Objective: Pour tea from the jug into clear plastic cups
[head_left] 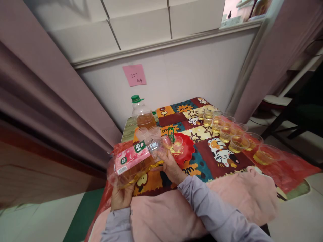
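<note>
A large clear plastic jug (136, 158) of yellow liquid, with a pink label, lies tilted in both my hands, its neck to the right. My left hand (122, 196) is closed under its base. My right hand (171, 167) grips it near the shoulder. A green ring (171, 134) stands at the neck. Just past the mouth, a clear plastic cup (178, 144) with a little yellow liquid is on a scalloped red plate (189, 151). Whether liquid is flowing I cannot tell.
A second jug (145, 117) with a green cap stands at the back left. Clear cups (148, 131) are near it. Several cups of yellow liquid (238, 143) line the right side. Pink cloth (239, 188) covers the front edge, and red plastic sheeting (295, 168) hangs right.
</note>
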A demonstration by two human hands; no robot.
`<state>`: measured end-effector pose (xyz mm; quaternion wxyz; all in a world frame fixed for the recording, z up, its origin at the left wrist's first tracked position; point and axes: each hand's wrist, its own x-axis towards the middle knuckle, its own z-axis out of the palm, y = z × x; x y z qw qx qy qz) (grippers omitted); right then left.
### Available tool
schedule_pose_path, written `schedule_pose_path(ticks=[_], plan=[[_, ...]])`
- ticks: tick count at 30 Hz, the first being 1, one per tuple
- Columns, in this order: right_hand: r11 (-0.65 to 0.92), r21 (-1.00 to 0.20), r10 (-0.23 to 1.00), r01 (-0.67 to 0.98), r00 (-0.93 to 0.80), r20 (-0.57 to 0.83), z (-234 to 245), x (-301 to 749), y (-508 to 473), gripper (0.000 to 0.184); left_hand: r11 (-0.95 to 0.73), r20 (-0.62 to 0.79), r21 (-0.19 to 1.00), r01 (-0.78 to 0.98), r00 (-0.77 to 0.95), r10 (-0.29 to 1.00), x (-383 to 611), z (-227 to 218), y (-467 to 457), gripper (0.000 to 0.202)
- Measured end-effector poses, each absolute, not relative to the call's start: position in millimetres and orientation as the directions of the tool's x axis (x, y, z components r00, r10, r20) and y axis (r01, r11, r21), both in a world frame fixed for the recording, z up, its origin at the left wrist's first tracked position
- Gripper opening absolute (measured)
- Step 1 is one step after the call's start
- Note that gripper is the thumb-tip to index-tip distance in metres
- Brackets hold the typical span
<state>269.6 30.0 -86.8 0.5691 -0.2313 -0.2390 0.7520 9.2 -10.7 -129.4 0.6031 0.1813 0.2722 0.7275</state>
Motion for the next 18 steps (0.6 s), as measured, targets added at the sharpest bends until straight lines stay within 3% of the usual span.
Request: schedule_pose_path(ticks=[18], plan=[[-0.226,-0.632,0.967,-0.741,-0.251,-0.051,-88.0,270.1,30.2,0.085,-0.084,-0.106,0.616,-0.783,-0.189,0.976,1.5,-137.2,-9.7,0.054]])
